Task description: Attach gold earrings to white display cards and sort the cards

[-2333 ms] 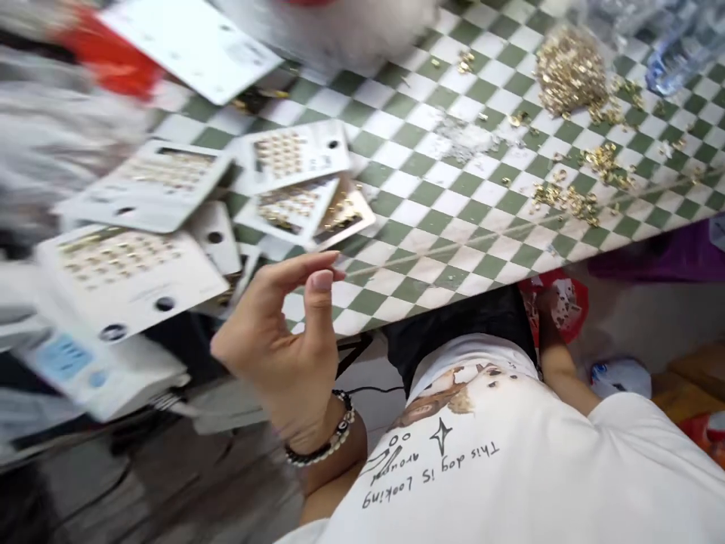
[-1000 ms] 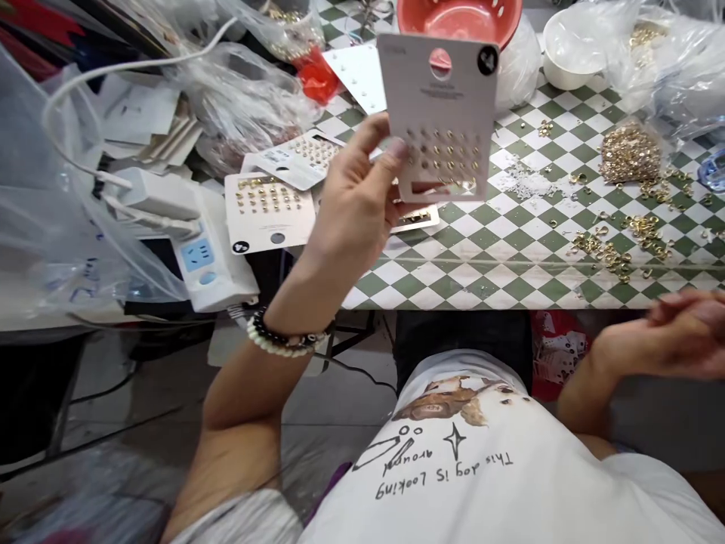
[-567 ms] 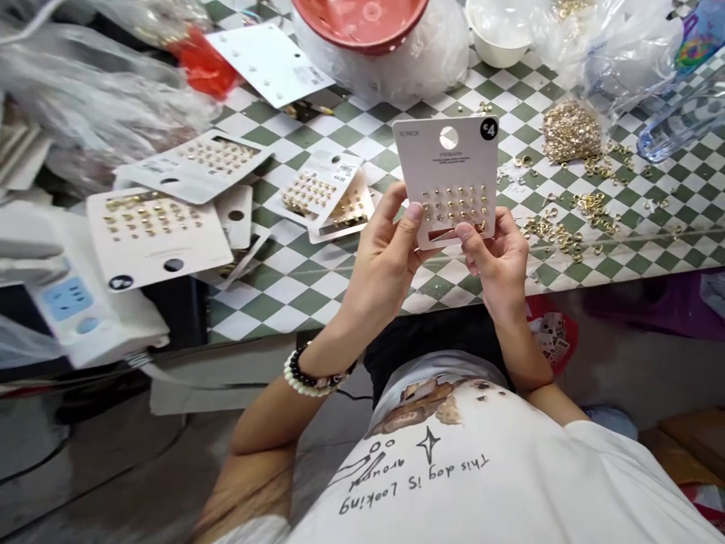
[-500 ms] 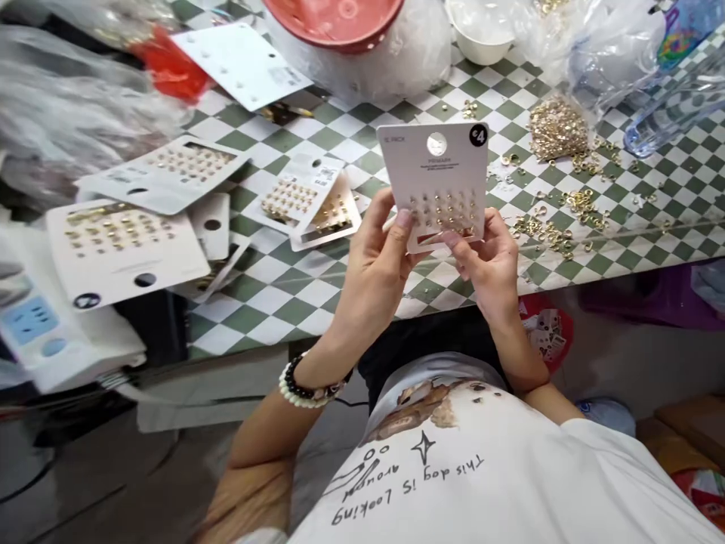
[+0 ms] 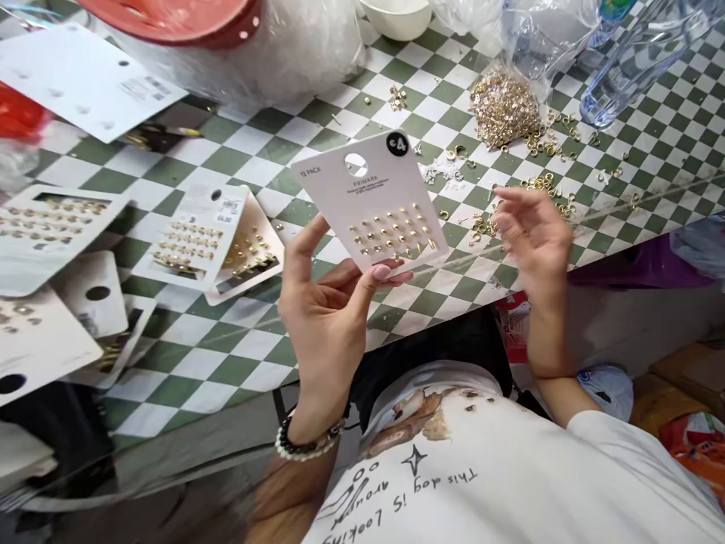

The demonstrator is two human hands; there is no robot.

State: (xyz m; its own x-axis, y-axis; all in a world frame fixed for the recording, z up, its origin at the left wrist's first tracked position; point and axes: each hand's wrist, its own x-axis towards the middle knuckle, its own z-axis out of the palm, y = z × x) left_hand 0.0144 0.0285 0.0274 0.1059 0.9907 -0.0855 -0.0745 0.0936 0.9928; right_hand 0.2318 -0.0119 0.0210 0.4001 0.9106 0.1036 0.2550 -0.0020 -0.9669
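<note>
My left hand [image 5: 328,317] is closed on a white earring card [image 5: 374,181], thumb in front along its bottom edge. Rows of small gold earrings sit on the card's lower half, which tilts and faces me. Off to the right, my right hand [image 5: 535,242] is lifted away from the card. Its index finger stretches left with the thumb a little apart below, and nothing shows between them. Just beyond those fingers lie loose gold earring pieces [image 5: 484,223] and a small pile of gold rings [image 5: 547,185].
More earring cards [image 5: 189,234] lie on the checkered tablecloth [image 5: 226,385] at left, some overlapping. A plastic bag of gold pieces [image 5: 504,106] rests at back right beside a clear plastic bottle [image 5: 623,83]. A red bowl [image 5: 186,19] and a white bowl [image 5: 399,19] stand behind.
My right hand has let go of the card and moved right, toward the loose gold pieces. My left hand keeps the card, now more tilted. The view has shifted right.
</note>
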